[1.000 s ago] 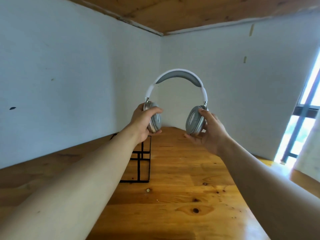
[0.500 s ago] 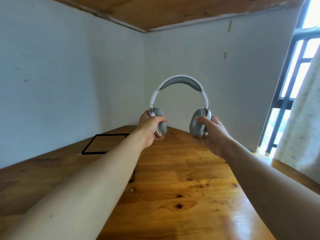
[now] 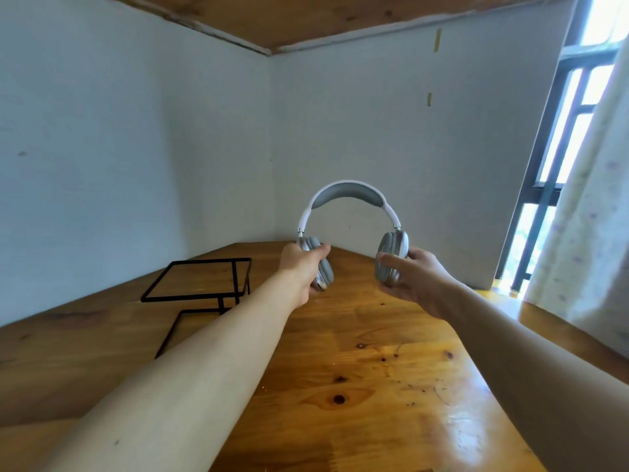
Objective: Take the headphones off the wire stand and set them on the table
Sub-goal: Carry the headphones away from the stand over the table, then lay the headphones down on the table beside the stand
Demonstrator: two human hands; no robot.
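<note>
White headphones [image 3: 350, 199] upright; left hand [image 3: 301, 267], right hand [image 3: 413, 281] outstretched, gripping earcups.

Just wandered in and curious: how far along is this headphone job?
Done: the headphones are off the wire stand, which sits bare to the left. In hand: left hand and right hand each grip an earcup, held above the table. Left: setting them down.

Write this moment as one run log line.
headphones: off wire stand, upright | left hand, right hand: each grips one earcup | table: not reached

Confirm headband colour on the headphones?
White outer band with a grey padded underside on the headphones, seen clearly in the head view.
</note>
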